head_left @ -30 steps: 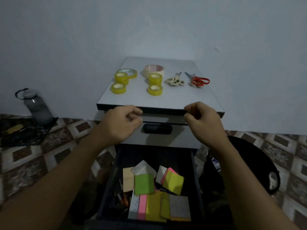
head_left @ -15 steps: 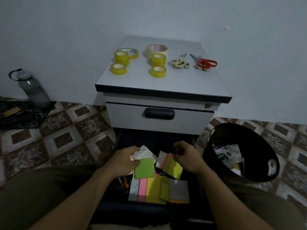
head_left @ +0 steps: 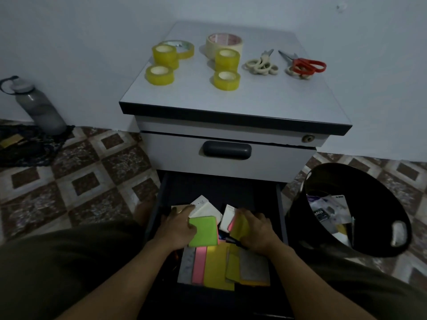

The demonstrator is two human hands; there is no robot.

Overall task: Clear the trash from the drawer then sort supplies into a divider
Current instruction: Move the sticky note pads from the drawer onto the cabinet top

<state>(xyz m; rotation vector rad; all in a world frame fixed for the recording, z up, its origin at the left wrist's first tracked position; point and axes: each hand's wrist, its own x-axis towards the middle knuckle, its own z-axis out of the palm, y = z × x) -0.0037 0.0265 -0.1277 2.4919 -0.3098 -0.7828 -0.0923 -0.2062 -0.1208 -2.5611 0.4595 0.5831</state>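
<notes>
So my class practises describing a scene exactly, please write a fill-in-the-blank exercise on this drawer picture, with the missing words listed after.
1. The left hand touches a ____ pad of notes.
2. The right hand grips a yellow pad in the open ____.
3. The black bin stands to the ____ of the cabinet.
4. The grey bottle stands on the ____.
Missing words: green; drawer; right; floor.

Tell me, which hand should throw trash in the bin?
Right, probably: the bin stands beside the right hand, which grips a yellow pad. The left hand lies across the drawer from it.
</notes>
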